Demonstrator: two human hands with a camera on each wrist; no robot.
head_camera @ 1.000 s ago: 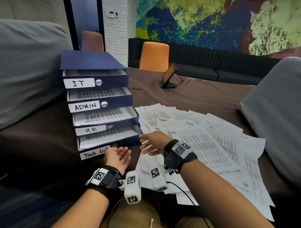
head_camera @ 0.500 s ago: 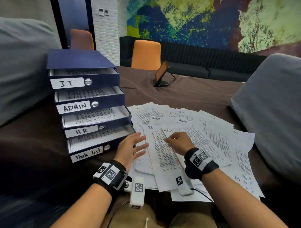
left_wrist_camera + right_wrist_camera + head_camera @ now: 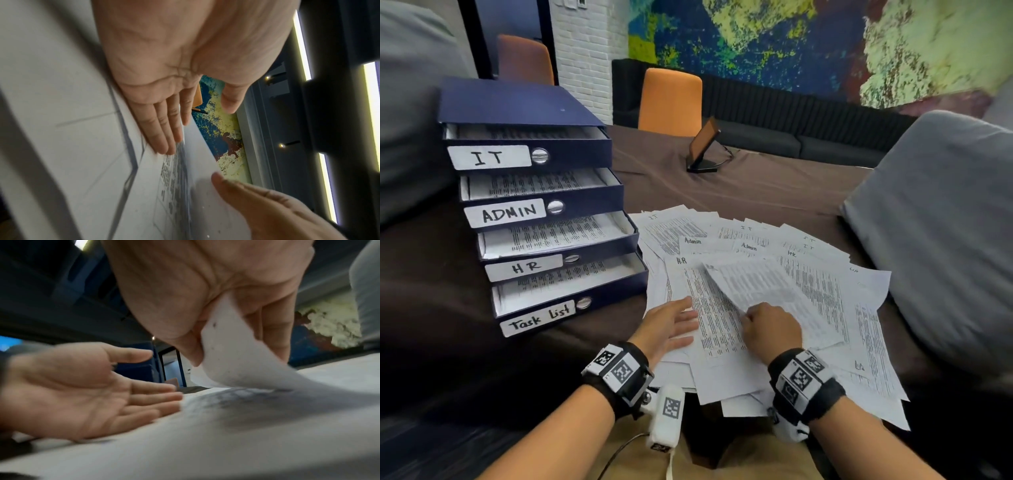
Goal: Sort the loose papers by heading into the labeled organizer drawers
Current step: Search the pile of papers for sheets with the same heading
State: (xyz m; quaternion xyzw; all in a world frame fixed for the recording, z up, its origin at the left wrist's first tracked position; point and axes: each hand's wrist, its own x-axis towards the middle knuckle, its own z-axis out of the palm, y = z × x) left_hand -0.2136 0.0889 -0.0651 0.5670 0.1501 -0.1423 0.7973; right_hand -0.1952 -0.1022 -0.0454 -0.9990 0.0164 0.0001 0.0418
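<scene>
A blue organizer (image 3: 524,102) stands at the left with drawers labelled IT (image 3: 489,157), ADMIN (image 3: 507,213), HR (image 3: 524,267) and Task list (image 3: 538,318), all pulled out with sheets inside. Loose printed papers (image 3: 822,291) fan across the brown table. My right hand (image 3: 770,330) pinches the near edge of one sheet (image 3: 763,284), which curls up between thumb and fingers (image 3: 275,331) in the right wrist view. My left hand (image 3: 671,323) lies flat, fingers straight (image 3: 162,129), on an HR-headed sheet (image 3: 709,308) beside it.
A grey cushion (image 3: 941,222) lies at the right and another (image 3: 407,102) behind the organizer. A small tilted screen on a stand (image 3: 703,144) sits at mid-table. Orange chairs (image 3: 669,97) and a dark sofa line the far wall.
My left hand has come off the Task list drawer onto the papers. My right hand has drawn back toward me and lifted the edge of one sheet.
</scene>
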